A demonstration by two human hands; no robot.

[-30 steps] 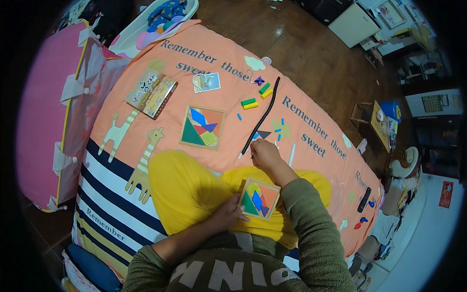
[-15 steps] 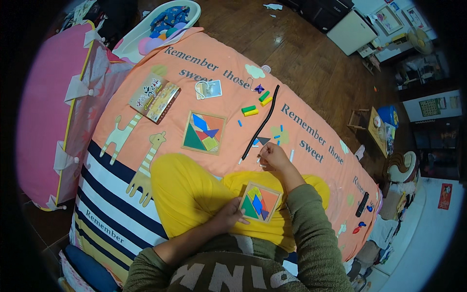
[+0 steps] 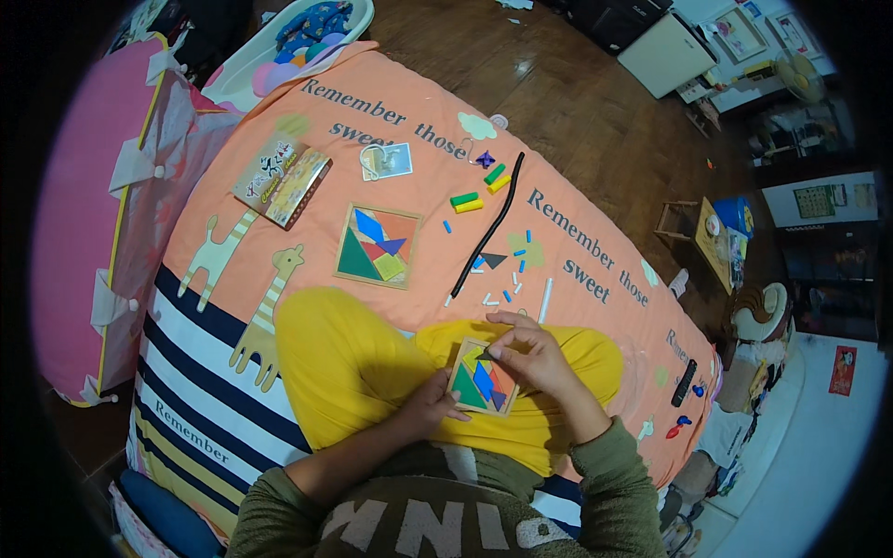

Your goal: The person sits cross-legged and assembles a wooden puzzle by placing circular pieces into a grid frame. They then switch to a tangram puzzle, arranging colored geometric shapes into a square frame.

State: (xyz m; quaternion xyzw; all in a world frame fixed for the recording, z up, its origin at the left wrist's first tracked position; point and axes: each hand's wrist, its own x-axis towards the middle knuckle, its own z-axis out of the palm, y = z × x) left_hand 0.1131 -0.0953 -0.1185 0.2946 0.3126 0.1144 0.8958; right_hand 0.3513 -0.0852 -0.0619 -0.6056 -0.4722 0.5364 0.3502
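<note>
My left hand [image 3: 430, 405] grips the left edge of a small wooden tangram tray [image 3: 482, 410] over my lap. Coloured flat pieces lie in it, among them a green triangle [image 3: 468, 392] and a blue parallelogram [image 3: 483, 381]. Above the tray's upper edge, my right hand [image 3: 532, 358] pinches a small dark piece [image 3: 486, 354] between thumb and forefinger; its exact shape is partly hidden. On the bed in front of me lies a larger tangram tray [image 3: 372, 281]. To its right are a dark triangle [image 3: 494, 261] and several short blue and white sticks [image 3: 517, 278].
A long black rod [image 3: 490, 228] lies across the bedspread, beside green and yellow cylinders [image 3: 468, 205]. A box [image 3: 283, 180], a card with a cord [image 3: 394, 159] and a purple star [image 3: 486, 159] lie farther off. A white stick [image 3: 546, 299] is at right.
My right hand has come back from the small sticks on the bed to the small tray, with a dark piece at its fingertips. My left hand still holds the tray.
</note>
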